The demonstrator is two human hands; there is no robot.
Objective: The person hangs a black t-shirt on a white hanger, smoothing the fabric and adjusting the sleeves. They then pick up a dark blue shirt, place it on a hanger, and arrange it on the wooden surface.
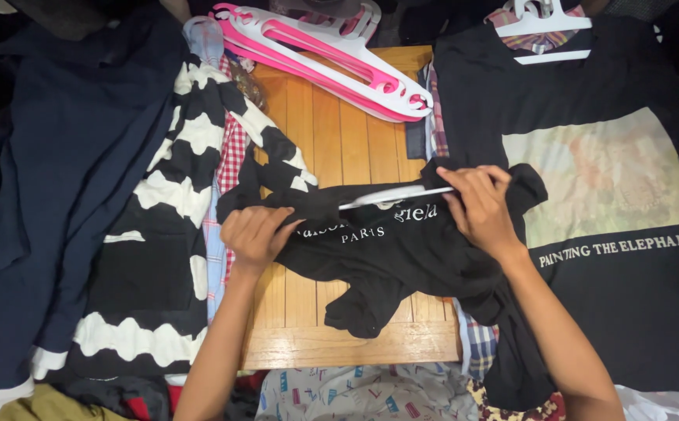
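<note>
A crumpled black T-shirt with white lettering (pixel 390 253) lies across a small wooden table (pixel 339 140). A white hanger (pixel 390 195) pokes out of its upper edge. My left hand (pixel 255 234) grips the shirt's left side, fingers curled into the fabric. My right hand (pixel 480 206) pinches the shirt's right side at the hanger's end. Both forearms come up from the bottom of the view.
Pink and white hangers (pixel 332 58) are stacked at the table's far edge. A black-and-white striped garment (pixel 176 234) and a navy one (pixel 59 171) lie left. A black T-shirt with a pale picture (pixel 604 179) on a white hanger lies right. Patterned cloth (pixel 355 394) lies below.
</note>
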